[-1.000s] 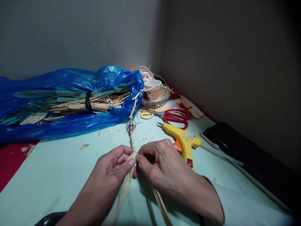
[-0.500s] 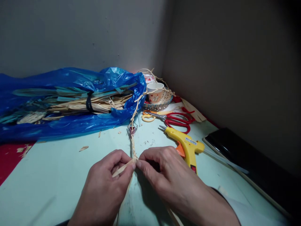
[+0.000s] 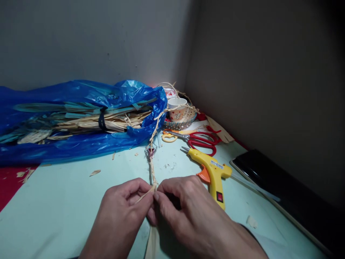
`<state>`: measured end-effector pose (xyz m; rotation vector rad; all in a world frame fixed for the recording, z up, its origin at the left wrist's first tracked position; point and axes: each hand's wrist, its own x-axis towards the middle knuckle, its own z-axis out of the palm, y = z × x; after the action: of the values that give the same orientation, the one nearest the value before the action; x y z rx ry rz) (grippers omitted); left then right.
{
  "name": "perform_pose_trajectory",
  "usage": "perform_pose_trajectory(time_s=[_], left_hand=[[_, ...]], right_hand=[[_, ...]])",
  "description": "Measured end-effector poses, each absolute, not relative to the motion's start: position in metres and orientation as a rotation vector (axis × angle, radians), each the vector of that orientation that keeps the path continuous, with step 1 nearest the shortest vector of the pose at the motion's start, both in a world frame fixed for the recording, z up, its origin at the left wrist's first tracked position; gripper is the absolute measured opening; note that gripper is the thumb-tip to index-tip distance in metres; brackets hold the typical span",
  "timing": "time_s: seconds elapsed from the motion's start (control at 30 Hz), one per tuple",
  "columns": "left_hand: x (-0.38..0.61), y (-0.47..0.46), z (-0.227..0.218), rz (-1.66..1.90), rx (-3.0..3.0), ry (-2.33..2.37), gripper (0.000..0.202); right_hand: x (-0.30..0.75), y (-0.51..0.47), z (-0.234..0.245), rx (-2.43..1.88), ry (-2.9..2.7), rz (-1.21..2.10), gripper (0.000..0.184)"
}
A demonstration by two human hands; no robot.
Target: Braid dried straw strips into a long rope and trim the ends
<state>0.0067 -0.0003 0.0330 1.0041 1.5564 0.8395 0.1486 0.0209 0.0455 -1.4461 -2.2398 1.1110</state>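
Observation:
A pale braided cord (image 3: 152, 172) of dried plant strips runs down the table toward me. A metal clip (image 3: 151, 151) sits around it farther up, and its far end lies by the cup. At the cord's near end my left hand (image 3: 121, 212) is closed, pinching a flat strip (image 3: 145, 196) that slants across its fingers. Opposite, my right hand (image 3: 188, 207) pinches the same end of the braid between thumb and forefinger. The fingertips of both hands almost meet and hide part of the weave. Loose strips (image 3: 151, 241) hang below, between the hands.
At the left lies a blue plastic bag (image 3: 78, 155) holding a tied bundle of dried strips (image 3: 81, 124). On the right are a yellow glue gun (image 3: 212, 169), red-handled scissors (image 3: 202, 141), a patterned cup (image 3: 177, 109) and a long black object (image 3: 272, 187). Scraps (image 3: 95, 173) dot the pale green tabletop.
Both hands stay at the braid's end, with the fingers shifted slightly. My left fingers now reach below the braid, and the loose strips hang together under it. The view has tilted slightly.

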Motion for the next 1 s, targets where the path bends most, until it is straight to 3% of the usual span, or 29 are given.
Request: perform_pose_trajectory(time_s=[0.13, 0.43, 0.77, 1.0], left_hand=[[0.003, 0.000, 0.029, 0.872, 1.037, 1.476, 0.009], [0.001, -0.002, 0.026, 0.942, 1.044, 1.383, 0.027], [0.006, -0.003, 0.023, 0.922, 0.767, 1.390, 0.020], [0.000, -0.008, 0.024, 0.832, 0.682, 1.376, 0.042]], right_hand=[[0.149, 0.022, 0.046, -1.447, -2.276, 0.997, 0.028], [0.152, 0.019, 0.042, -1.421, -2.411, 0.839, 0.026], [0.157, 0.022, 0.041, -1.536, -2.326, 0.968, 0.030], [0.161, 0.022, 0.038, -1.539, -2.322, 1.040, 0.029]])
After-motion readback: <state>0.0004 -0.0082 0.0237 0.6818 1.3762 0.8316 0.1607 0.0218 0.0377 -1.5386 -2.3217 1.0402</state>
